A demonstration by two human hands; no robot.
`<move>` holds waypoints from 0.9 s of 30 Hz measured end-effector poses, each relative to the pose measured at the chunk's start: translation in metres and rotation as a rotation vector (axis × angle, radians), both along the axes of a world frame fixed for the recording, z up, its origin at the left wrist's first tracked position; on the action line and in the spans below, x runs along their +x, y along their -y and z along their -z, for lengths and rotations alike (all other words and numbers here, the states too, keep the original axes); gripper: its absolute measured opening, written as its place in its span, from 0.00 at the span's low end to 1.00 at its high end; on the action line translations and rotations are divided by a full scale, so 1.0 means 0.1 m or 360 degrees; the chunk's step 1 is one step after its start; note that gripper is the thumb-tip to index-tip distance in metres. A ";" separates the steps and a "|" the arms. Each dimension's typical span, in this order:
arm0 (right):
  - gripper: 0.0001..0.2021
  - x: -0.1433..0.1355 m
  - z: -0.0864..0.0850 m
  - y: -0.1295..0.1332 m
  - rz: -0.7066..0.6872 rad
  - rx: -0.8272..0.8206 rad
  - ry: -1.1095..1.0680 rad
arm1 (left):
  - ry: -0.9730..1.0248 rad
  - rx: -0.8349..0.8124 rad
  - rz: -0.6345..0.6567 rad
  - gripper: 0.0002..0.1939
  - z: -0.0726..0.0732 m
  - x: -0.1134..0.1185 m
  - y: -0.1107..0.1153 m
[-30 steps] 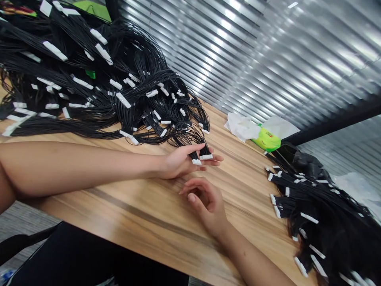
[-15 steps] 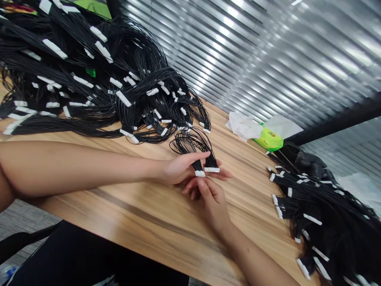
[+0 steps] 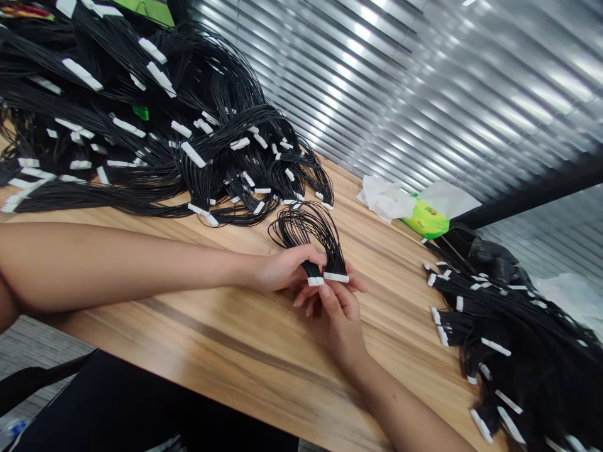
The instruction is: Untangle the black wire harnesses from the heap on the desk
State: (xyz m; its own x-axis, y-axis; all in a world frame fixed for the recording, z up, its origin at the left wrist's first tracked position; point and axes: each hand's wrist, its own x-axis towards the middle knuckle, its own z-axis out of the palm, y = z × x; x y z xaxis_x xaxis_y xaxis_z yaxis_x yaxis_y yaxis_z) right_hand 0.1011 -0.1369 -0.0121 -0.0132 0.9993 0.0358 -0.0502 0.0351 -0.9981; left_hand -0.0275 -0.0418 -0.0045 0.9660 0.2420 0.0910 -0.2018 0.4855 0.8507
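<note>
A looped black wire harness (image 3: 308,216) lies between my hands, its wires bent back so that its two white connectors sit side by side. My left hand (image 3: 287,267) holds it from below, fingers under the wires and thumb bent over the bundle by the smaller connector (image 3: 315,281). The longer connector (image 3: 336,277) rests over the left fingers. My right hand (image 3: 343,314) grips the connector ends from the near side, its thumb tip at the smaller connector. Some of the right fingers are hidden beneath the harness.
A large heap of black wire harnesses (image 3: 226,144) covers the table's (image 3: 226,339) far left. Another pile of harnesses (image 3: 527,339) lies at the right. A green tissue pack (image 3: 426,216) with white tissue stands by the metal blinds (image 3: 400,81).
My left thumb has bent and drawn back over the wires. Both connectors have shifted slightly toward me, and my right fingers have come up under the longer one.
</note>
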 end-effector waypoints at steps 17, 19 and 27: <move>0.23 0.05 -0.01 -0.02 0.0530 -0.0127 -0.0204 | -0.0070 0.0912 -0.0415 0.17 -0.16 -0.03 0.01; 0.23 0.06 -0.03 -0.06 0.0538 -0.0154 -0.0269 | -0.0064 0.0883 -0.0428 0.16 -0.17 -0.02 0.00; 0.28 0.05 -0.07 -0.05 0.0210 -0.0191 -0.0156 | -0.0061 0.0775 -0.0276 0.24 -0.14 -0.01 -0.06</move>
